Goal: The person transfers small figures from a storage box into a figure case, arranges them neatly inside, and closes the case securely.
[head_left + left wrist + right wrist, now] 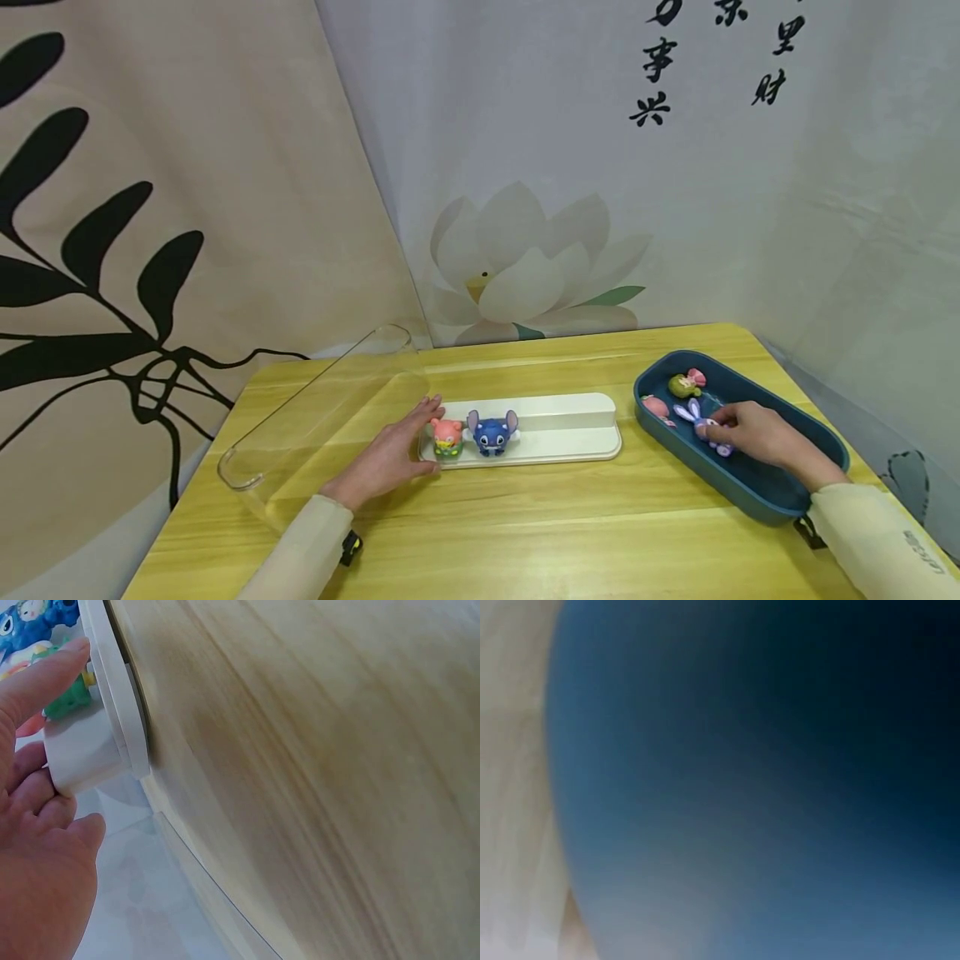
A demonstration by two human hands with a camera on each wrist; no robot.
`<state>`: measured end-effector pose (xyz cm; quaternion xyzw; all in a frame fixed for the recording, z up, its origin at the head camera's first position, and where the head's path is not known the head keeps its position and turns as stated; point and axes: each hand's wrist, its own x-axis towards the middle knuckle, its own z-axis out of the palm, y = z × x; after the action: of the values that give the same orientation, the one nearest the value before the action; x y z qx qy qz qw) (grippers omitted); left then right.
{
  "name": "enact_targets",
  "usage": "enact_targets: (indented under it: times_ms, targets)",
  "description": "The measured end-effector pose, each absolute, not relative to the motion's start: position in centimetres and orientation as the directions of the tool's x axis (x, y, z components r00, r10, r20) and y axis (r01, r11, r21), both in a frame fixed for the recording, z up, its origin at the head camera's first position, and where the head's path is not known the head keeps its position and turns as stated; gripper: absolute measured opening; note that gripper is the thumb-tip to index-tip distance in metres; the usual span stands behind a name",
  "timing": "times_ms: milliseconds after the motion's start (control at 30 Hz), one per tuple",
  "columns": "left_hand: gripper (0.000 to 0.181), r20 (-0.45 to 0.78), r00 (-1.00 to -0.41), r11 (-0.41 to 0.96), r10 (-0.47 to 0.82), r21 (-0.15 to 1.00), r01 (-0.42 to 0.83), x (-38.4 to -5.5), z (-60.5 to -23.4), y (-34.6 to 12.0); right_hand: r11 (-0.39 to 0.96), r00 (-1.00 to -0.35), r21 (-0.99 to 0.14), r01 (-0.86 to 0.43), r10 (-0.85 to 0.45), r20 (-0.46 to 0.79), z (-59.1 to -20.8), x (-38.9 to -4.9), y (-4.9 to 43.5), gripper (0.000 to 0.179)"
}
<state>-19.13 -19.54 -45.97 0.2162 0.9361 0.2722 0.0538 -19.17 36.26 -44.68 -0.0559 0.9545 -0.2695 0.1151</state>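
My left hand (393,457) grips the left end of a long white stepped display base (570,446), thumb at the front edge and fingers toward the back. In the left wrist view, fingers curl against the base's end (86,750). On its lower step stand a pink-and-green figurine (447,438) and, to its right, a blue big-eared figurine (492,433). Inside a dark blue tray (750,504), my right hand (757,433) pinches a purple long-eared rabbit figurine (691,412). The right wrist view is filled by the blurred tray wall (630,787), hiding the fingers.
Two more figurines lie in the tray: an olive one with a pink part (684,385) and a pink one (656,407). A clear cover (322,408) stands on the wooden table (525,533) left of the base. Curtains hang behind.
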Motion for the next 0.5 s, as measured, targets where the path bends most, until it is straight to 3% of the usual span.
enact_targets:
  times_ms: [500]
  targets:
    - [0.09,0.018,-0.9,0.76,0.435,0.529,0.378,-19.14,-45.85,-19.55,0.857,-0.976,-0.514,-0.036,-0.14,-0.165,-44.14,-18.87,35.98,0.05]
